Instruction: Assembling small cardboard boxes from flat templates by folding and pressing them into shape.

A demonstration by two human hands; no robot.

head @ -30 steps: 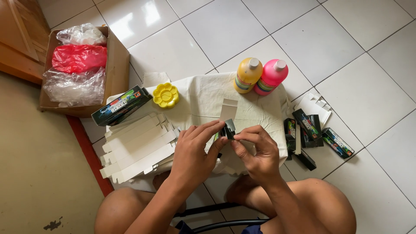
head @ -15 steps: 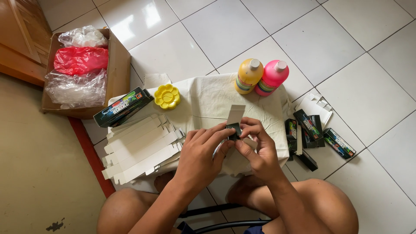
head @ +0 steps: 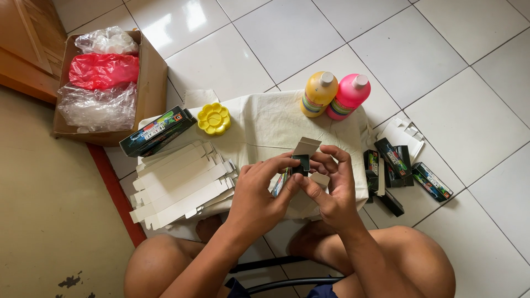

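Head view, looking down at a seated person's lap and a cloth-covered low bench [head: 265, 118]. At centre, the left hand [head: 259, 198] and right hand [head: 331, 187] meet around a small dark printed cardboard box [head: 295, 168] with one pale end flap raised toward 12 o'clock. The left fingers [head: 279, 165] wrap the box body from 9 o'clock; the right fingers [head: 326, 160] pinch its upper end from 3 o'clock (both sets closed narrowly on the box, held just above the cloth). At 9 o'clock of the hands lies a fanned stack of flat white unfolded cartons [head: 179, 185]. At 11 o'clock lie a long dark finished carton [head: 157, 131] and a yellow flower-shaped plastic palette [head: 214, 118]. At 1 o'clock stand a yellow paint bottle [head: 317, 95] and a pink paint bottle [head: 349, 98], touching. At 3 o'clock, on the white tiled floor [head: 441, 66], lie several small dark boxes [head: 395, 165]. At 10 o'clock, well apart, sits a brown cardboard box of clear and red plastic bags [head: 149, 72].
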